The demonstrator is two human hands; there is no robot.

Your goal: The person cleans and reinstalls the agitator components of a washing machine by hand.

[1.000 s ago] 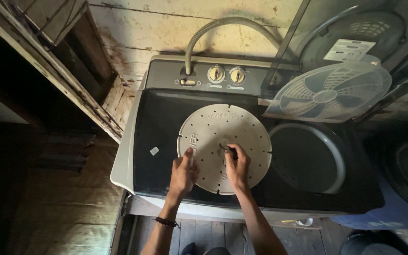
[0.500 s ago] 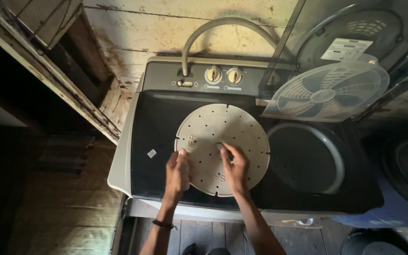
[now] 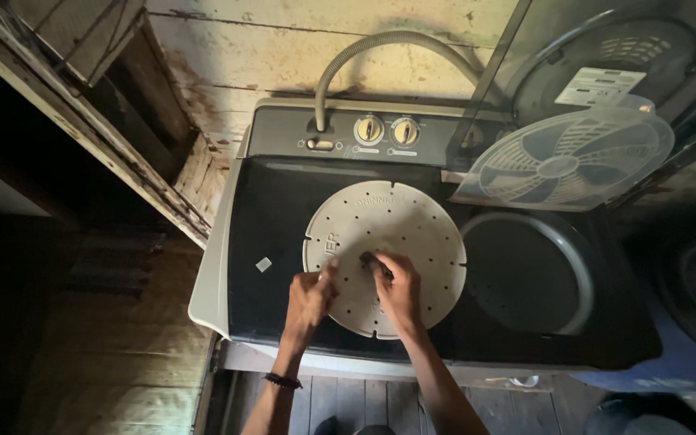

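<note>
A round pale perforated disc (image 3: pixel 400 234) lies on the dark closed lid of a twin-tub washing machine (image 3: pixel 275 217). My left hand (image 3: pixel 309 300) grips the disc's near left rim, fingers curled on the edge. My right hand (image 3: pixel 396 286) rests on the disc near its centre, fingertips pinched at a small dark knob or hole there. The open spinner tub (image 3: pixel 525 274) sits just right of the disc.
The raised clear spinner lid with a fan-shaped inner cover (image 3: pixel 565 161) stands at the right. Two round dials (image 3: pixel 387 130) and a grey hose (image 3: pixel 380 56) are at the back. A wooden wall and beam (image 3: pixel 122 161) lie to the left, plank floor below.
The view has drifted slightly. My left hand slid from the lid to the disc's left rim, and my right hand stayed at the disc's centre.
</note>
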